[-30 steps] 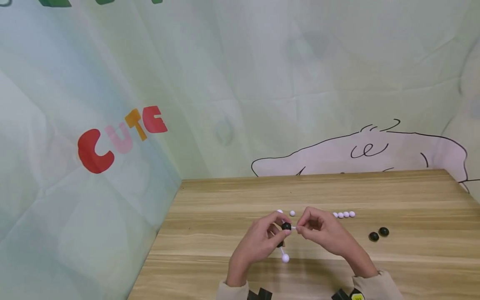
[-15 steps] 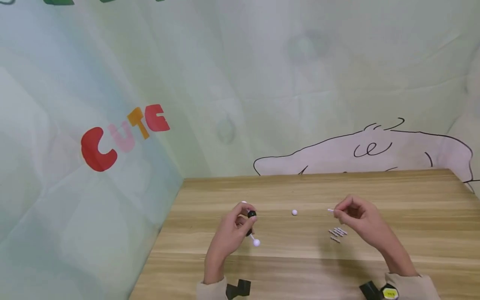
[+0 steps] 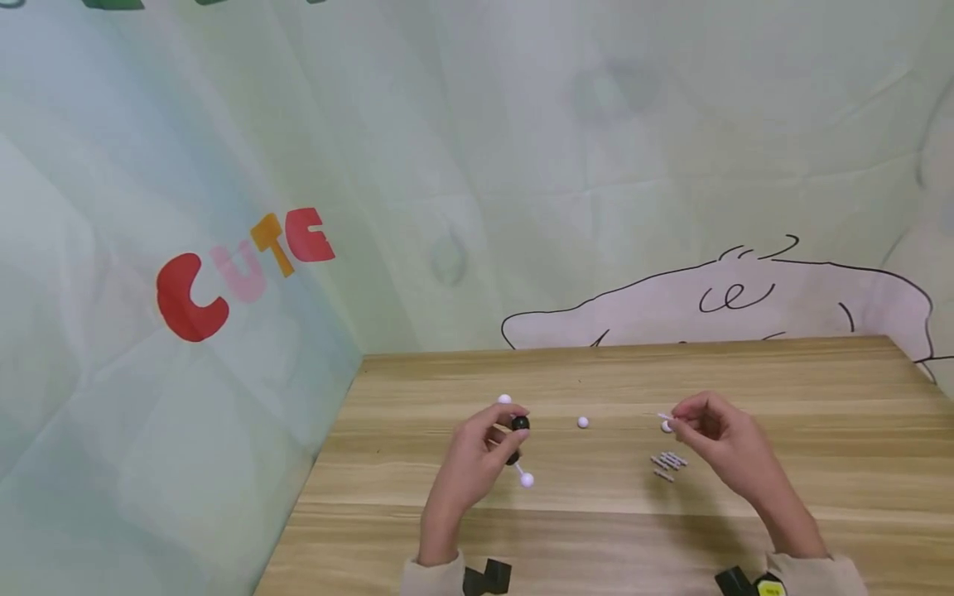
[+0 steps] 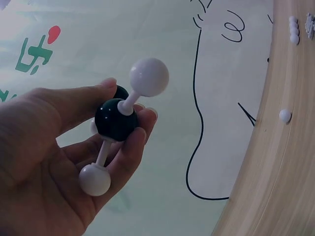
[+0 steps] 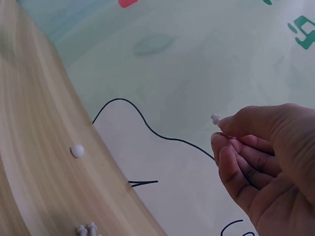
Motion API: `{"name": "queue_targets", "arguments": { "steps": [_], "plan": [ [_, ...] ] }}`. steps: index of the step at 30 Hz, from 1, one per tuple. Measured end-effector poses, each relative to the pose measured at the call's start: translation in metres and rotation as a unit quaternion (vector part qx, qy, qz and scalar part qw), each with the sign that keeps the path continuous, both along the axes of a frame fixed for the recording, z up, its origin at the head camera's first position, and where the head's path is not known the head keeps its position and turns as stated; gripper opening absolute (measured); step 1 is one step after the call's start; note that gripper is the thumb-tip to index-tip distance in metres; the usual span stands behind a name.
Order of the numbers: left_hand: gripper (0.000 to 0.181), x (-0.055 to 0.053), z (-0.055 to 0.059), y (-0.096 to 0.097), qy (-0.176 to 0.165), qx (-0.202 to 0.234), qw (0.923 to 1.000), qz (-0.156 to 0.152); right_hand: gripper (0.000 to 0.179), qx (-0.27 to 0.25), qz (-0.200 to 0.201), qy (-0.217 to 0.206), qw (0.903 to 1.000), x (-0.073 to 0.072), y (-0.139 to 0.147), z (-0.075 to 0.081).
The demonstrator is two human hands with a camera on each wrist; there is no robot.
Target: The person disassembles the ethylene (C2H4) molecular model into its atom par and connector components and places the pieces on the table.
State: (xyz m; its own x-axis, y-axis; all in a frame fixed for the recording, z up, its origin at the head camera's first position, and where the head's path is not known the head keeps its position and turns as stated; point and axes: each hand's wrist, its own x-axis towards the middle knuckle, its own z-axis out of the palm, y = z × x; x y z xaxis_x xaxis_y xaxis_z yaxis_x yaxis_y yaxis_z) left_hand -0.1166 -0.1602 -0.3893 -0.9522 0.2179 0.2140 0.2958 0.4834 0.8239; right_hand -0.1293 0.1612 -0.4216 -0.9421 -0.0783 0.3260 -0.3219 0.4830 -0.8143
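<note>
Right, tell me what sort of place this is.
Perhaps a makeshift play or filming corner: creased, cartoon-printed sheeting with CUTE lettering lines two sides of a wood-grain table, and the left hand holds a ball-and-stick model.

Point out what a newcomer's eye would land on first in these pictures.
Probably the black-and-white ball-and-stick model, held between the thumb and fingers of the left hand and large in the left wrist view. Next might come the bright word CUTE on the backdrop, at the left of the head view. The short white stick pinched by the right hand is easier to miss.
</note>
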Motion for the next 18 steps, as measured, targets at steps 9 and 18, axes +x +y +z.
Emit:
{"name": "queue_targets", "arguments": {
  "steps": [9,18],
  "plan": [
    [0.023,0.003,0.000,0.003,-0.014,0.014,0.9998,-0.008,0.010,0.040,-0.022,0.016,0.9988,0.003,-0.003,-0.020],
    [0.022,0.002,0.000,0.005,-0.007,0.014,0.9998,-0.012,0.010,0.103,-0.029,-0.061,0.9924,0.005,-0.005,-0.056]
  ]
}}
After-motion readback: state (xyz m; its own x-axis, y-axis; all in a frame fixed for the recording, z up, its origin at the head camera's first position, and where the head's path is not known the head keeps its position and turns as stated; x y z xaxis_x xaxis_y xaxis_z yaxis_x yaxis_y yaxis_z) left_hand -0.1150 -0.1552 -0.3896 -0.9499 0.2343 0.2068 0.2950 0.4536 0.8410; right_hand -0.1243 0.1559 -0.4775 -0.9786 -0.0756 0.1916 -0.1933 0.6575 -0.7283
